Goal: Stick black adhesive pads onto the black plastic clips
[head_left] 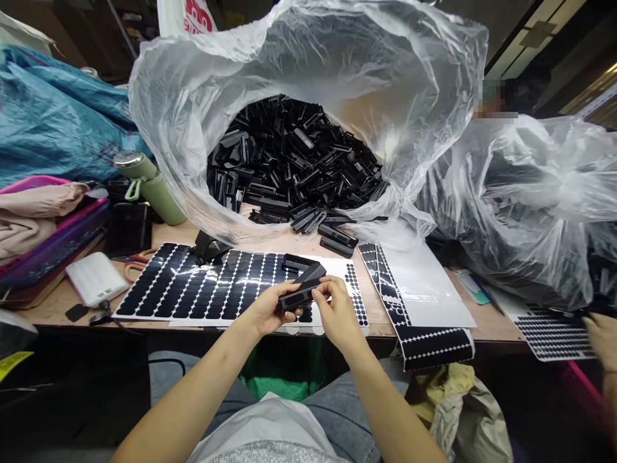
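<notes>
The left hand (270,308) is closed around the lower end of a black plastic part (303,292), and the right hand (336,310) pinches its other end between thumb and fingers. The part is above the near edge of the surface (378,315), over a sheet of black stickers (193,283). Just beyond the hands, a few loose black pieces (336,243) lie at the mouth of a large clear plastic bag (424,96) heaped with more. To the left are a white power bank (96,279) and a green bottle (157,190); another person's hand (602,337) is at far right.
</notes>
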Motion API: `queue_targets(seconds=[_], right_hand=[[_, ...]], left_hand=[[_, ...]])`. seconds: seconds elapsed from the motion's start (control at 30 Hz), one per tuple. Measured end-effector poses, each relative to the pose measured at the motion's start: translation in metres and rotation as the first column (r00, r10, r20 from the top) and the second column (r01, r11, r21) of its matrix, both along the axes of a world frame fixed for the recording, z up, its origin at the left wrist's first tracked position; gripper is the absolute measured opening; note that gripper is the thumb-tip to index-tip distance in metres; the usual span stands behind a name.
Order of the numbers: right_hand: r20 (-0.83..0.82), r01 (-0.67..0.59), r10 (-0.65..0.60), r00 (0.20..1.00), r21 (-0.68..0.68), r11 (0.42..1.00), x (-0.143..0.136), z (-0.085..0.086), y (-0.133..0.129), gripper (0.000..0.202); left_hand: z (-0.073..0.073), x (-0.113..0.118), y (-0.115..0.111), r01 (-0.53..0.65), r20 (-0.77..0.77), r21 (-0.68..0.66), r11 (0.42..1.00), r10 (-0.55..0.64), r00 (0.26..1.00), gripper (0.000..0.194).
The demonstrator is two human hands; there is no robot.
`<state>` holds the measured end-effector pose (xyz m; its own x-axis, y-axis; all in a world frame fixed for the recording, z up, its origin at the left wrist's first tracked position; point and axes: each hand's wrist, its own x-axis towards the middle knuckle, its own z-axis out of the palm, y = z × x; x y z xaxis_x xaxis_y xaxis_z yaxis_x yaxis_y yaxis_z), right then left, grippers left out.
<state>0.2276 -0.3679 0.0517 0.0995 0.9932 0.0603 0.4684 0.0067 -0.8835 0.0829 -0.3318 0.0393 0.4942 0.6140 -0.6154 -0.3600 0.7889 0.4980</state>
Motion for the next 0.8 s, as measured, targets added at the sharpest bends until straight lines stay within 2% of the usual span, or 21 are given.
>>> queue_targets(seconds=[0.2,0.3,0.37,0.47,0.57,0.67,0.73,0.8], right_hand=[[0.038,-0.007,0.005,0.999,0.076,0.997,-0.003,-0.004,-0.005,0.011],[0.018,0.127,-0.130,0.991,0.119,0.985,0.004,-0.010,-0.005,0.020],[-0.036,0.231,-0.230,0.973,0.039,0.972,0.013,-0.015,-0.004,0.030],[-0.108,0.254,-0.268,0.957,-0.126,0.959,0.026,-0.024,0.001,0.033],[-0.121,0.235,-0.252,0.960,-0.135,0.962,0.033,-0.035,0.007,0.033],[-0.092,0.240,-0.253,0.963,-0.133,0.962,0.037,-0.047,0.011,0.032],[-0.072,0.244,-0.255,0.964,-0.138,0.960,0.042,-0.054,0.012,0.031],[-0.050,0.247,-0.256,0.965,-0.138,0.959,0.046,-0.060,0.013,0.030]], left_hand=[[-0.003,-0.002,-0.003,0.020,0.033,-0.026,0.999,-0.020,0.999,0.017],[-0.004,-0.008,-0.009,0.048,0.038,-0.023,0.999,-0.047,0.998,0.022],[-0.002,-0.015,-0.014,0.084,0.037,0.035,0.996,-0.085,0.996,0.028],[-0.001,-0.024,-0.023,0.179,-0.029,0.192,0.965,-0.177,0.984,0.039],[-0.006,-0.031,-0.034,0.370,-0.246,0.311,0.876,-0.302,0.921,0.053],[-0.016,-0.035,-0.051,0.592,-0.466,0.369,0.716,-0.409,0.785,0.054],[-0.022,-0.038,-0.063,0.696,-0.590,0.400,0.597,-0.413,0.694,0.055],[-0.023,-0.040,-0.069,0.755,-0.695,0.415,0.507,-0.359,0.623,0.062]])
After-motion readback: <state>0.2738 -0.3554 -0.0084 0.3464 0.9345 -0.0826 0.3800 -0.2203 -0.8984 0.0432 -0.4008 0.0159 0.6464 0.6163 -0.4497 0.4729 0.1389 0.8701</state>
